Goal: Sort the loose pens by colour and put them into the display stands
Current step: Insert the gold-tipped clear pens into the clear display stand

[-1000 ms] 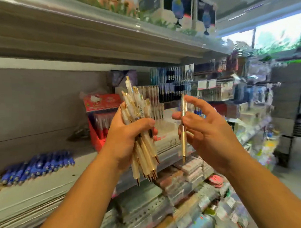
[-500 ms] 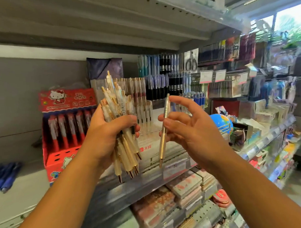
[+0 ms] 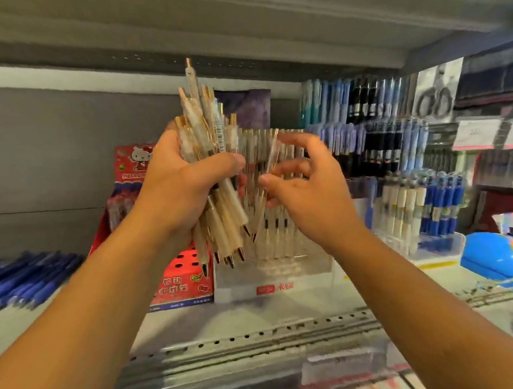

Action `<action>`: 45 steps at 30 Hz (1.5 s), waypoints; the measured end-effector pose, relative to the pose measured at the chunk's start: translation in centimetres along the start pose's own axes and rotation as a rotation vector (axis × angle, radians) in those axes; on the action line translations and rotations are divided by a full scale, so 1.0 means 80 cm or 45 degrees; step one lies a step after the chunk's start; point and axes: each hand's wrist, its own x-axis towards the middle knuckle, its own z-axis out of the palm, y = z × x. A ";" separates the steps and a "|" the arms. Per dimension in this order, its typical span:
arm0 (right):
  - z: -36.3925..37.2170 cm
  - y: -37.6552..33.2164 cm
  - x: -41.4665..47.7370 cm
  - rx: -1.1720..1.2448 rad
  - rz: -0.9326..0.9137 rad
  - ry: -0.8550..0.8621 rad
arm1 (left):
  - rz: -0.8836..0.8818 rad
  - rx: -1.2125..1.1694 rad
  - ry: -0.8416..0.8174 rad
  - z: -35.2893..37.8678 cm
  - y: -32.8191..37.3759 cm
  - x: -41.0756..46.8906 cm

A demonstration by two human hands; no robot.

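Two bare hands up at a shop shelf, pale pens held mid-frame.

Left hand (image 3: 177, 185), centre of frame: grip closed round a thick bunch of cream-and-gold click pens (image 3: 205, 128), tips down, tops fanning upward. Right hand (image 3: 304, 196) is just beside it with fingers curled. Its grip appears to pinch a single slim gold pen (image 3: 259, 217), tip down, badly blurred. Below both hands is the grey perforated metal shelf (image 3: 244, 336). Behind the hands, on the shelf, a clear plastic display stand (image 3: 299, 271) holds more pale pens upright. Just left of it is a red cardboard display box with a cartoon-cat print (image 3: 185, 282). At lower left, loose dark blue pens (image 3: 28, 279) lie heaped on the shelf. Farthest back, at upper right, are racks of blue and black pens (image 3: 368, 131).
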 end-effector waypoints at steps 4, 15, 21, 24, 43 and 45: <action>0.014 0.031 0.022 -0.126 -0.061 -0.068 | -0.062 0.161 0.182 -0.002 -0.023 -0.012; 0.034 0.073 0.021 -0.384 -0.114 -0.169 | -0.150 0.301 0.255 -0.023 -0.053 -0.039; 0.043 0.077 0.014 -0.545 -0.021 -0.315 | -0.123 0.235 0.202 -0.022 -0.055 -0.042; 0.048 0.081 0.008 -0.628 -0.015 -0.398 | -0.089 0.211 0.152 -0.019 -0.055 -0.045; 0.036 0.059 0.000 -0.360 -0.146 -0.214 | -0.138 0.238 0.164 -0.024 -0.057 -0.045; 0.038 0.042 -0.001 0.049 0.018 -0.295 | -0.142 0.219 0.146 -0.022 -0.056 -0.045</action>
